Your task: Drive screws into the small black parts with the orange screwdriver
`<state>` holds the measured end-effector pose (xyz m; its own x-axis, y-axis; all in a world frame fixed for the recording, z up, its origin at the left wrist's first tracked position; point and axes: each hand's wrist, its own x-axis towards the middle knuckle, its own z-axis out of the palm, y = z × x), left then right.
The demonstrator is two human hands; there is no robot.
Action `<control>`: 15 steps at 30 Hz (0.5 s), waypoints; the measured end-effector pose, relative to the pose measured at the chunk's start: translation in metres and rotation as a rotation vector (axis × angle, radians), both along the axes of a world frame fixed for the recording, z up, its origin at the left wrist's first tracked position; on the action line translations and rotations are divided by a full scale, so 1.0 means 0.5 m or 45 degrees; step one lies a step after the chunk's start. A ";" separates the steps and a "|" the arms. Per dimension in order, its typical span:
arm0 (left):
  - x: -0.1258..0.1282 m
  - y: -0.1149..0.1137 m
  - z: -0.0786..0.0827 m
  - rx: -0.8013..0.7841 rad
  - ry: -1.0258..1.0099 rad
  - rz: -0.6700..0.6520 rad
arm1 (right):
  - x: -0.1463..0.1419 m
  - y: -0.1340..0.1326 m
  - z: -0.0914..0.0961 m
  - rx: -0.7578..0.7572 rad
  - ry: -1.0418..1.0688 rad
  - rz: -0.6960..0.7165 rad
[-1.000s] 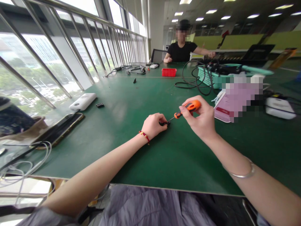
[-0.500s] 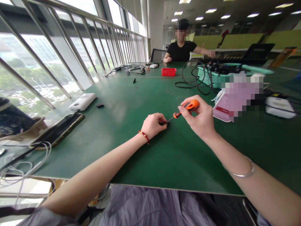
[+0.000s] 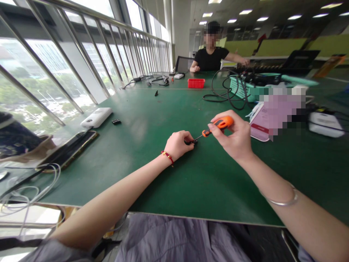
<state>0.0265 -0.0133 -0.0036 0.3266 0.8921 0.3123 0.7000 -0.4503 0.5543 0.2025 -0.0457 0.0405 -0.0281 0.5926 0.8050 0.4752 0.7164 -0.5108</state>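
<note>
My left hand [image 3: 178,145] rests on the green table [image 3: 152,174], its fingers closed round a small black part [image 3: 194,141] that they mostly cover. I cannot make out what kind of part it is. My right hand [image 3: 236,136] grips a screwdriver [image 3: 225,122] by its orange and black handle, thumb and fingers around it. The screwdriver slants down to the left, and the end of its metal shaft meets the black part beside my left fingertips.
Left lie a white power bank [image 3: 96,117], a dark phone [image 3: 68,150] and a small black piece [image 3: 116,122]. A red tray [image 3: 196,83] stands farther back. Right are a teal basket [image 3: 238,87] with cables and a pink phone [image 3: 259,131]. A person [image 3: 211,60] sits opposite.
Almost nothing differs. The view has shifted very slightly, and my right hand with the screwdriver appears a touch farther right. Both hands keep their hold.
</note>
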 end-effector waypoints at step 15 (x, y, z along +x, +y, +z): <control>-0.001 0.003 -0.004 0.015 -0.013 -0.017 | -0.004 -0.001 -0.004 -0.022 -0.005 0.005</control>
